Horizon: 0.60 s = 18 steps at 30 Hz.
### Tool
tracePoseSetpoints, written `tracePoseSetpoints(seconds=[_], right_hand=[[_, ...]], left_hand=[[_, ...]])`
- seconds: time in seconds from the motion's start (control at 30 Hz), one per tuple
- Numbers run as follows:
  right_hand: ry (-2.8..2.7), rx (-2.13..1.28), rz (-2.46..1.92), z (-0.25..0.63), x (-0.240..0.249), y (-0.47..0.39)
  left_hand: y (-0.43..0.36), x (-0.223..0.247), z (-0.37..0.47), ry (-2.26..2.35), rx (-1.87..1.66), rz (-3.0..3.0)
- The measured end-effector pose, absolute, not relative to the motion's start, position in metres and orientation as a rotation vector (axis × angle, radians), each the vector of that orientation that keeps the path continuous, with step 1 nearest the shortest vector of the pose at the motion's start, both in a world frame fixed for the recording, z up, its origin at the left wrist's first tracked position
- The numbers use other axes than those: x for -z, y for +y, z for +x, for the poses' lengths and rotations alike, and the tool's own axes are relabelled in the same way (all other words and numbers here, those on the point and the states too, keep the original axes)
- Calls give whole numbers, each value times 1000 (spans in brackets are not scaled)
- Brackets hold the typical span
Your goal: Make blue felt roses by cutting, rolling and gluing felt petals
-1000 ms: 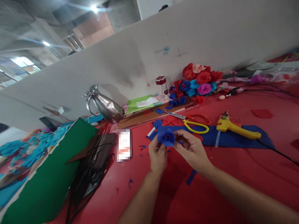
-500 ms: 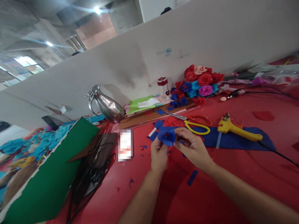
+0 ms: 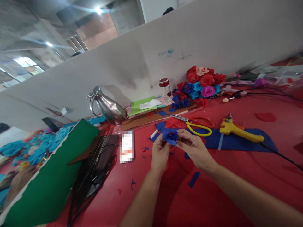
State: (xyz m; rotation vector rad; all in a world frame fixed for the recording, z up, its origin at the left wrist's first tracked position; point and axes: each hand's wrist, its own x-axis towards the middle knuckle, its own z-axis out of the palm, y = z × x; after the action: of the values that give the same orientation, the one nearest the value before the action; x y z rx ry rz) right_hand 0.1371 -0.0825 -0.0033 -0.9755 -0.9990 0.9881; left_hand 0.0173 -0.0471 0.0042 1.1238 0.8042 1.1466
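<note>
A blue paper flower [image 3: 170,136] with a small red spot at its centre is held between both hands above the red table [image 3: 175,201]. My left hand [image 3: 159,154] pinches it from the left and below. The fingers of my right hand [image 3: 195,146] are closed on its right edge. Behind my right hand lies a strip of blue paper [image 3: 251,145], with a yellow glue gun [image 3: 236,130] on it. Scissors with yellow and red handles [image 3: 199,128] lie just beyond my hands, near blue and red paper pieces.
A steel jug [image 3: 110,108], a lidded glass jar [image 3: 165,91] and a pile of paper flowers [image 3: 203,82] stand along the wall. To the left are a phone [image 3: 127,147], a dark folder [image 3: 107,151] and a green board [image 3: 54,176]; beyond it, another person's hand [image 3: 20,181].
The blue flower has tilted and shifted slightly right in my hands, so its centre faces more upward. At the far left, the other person's hand has moved.
</note>
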Motion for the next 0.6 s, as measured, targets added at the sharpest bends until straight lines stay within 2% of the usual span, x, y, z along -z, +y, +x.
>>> tracePoseSetpoints(seconds=[0.6], right_hand=[[-782, -1078, -934, 130, 1, -80]], left_hand=[[-48, -8, 14, 723, -1081, 1011]])
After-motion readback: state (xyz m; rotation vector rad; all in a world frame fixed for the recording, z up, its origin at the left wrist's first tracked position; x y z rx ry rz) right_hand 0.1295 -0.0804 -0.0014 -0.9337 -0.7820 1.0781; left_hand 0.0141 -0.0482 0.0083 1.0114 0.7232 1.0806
